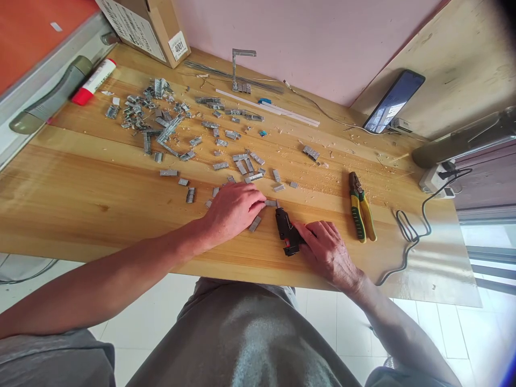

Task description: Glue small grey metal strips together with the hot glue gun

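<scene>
Left hand (233, 208) pinches a grey block (271, 203); right hand (327, 251) wraps its fingers round a glue gun (282, 223). Near the table's (133, 215) far edge, one bracket (235, 70) looks assembled; many pieces (221, 165) lie loose.

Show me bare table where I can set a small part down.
Largest: front-left of the table, between the scrap heap and the front edge. Smaller, nearly bare: between the glue gun and pliers, beyond the right grip. Crowded: mid-table, among scattered metal pieces, and back-left at the heap.
</scene>
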Demonstrator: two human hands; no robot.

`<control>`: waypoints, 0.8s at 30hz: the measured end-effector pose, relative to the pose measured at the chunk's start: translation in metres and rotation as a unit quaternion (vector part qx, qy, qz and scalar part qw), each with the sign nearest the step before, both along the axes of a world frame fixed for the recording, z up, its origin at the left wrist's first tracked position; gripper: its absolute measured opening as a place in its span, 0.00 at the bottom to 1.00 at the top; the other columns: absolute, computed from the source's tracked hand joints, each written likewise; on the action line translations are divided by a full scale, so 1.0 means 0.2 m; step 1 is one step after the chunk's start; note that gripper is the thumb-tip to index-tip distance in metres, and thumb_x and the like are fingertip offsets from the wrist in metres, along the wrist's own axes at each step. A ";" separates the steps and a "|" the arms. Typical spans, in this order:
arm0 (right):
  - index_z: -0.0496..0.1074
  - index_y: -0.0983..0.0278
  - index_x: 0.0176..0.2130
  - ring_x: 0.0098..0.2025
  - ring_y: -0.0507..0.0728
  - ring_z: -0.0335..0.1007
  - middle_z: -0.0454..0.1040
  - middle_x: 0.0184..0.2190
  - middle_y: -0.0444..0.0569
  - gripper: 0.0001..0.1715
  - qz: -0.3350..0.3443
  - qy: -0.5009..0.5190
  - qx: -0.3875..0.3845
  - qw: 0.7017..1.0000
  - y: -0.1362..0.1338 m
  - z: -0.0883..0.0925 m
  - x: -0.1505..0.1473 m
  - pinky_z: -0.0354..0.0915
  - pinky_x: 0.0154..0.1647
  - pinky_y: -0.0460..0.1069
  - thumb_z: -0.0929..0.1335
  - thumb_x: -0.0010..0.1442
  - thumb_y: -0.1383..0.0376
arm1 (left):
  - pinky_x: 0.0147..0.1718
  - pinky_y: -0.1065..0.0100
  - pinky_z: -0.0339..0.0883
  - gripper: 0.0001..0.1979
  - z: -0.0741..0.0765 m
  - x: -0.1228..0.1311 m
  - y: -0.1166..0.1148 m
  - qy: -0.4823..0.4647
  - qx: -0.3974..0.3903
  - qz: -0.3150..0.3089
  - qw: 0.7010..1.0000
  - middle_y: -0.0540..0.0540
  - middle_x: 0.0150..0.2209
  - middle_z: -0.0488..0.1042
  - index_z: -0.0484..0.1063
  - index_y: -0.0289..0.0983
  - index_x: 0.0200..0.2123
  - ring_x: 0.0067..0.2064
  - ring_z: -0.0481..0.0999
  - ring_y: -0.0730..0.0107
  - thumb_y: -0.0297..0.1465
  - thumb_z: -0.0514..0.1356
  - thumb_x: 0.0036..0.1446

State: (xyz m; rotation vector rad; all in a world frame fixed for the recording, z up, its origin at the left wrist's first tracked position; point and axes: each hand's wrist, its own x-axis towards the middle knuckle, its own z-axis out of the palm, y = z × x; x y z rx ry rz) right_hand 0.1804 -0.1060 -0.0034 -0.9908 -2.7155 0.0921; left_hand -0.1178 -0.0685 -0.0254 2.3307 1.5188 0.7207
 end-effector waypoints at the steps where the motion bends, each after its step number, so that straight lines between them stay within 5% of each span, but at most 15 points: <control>1: 0.69 0.64 0.67 0.42 0.61 0.73 0.78 0.43 0.53 0.24 -0.003 0.000 -0.004 1.000 0.00 0.00 0.00 0.69 0.47 0.57 0.65 0.75 0.70 | 0.46 0.60 0.71 0.06 0.00 0.00 0.00 -0.001 0.000 0.001 1.000 0.45 0.39 0.85 0.83 0.41 0.39 0.42 0.83 0.60 0.28 0.66 0.71; 24: 0.71 0.64 0.64 0.40 0.60 0.72 0.77 0.40 0.52 0.21 0.009 -0.013 0.029 0.999 -0.01 0.00 -0.06 0.68 0.45 0.56 0.65 0.75 0.71 | 0.46 0.59 0.72 0.05 0.01 0.00 0.00 0.008 -0.007 -0.009 1.000 0.46 0.40 0.85 0.84 0.41 0.40 0.42 0.83 0.59 0.28 0.67 0.71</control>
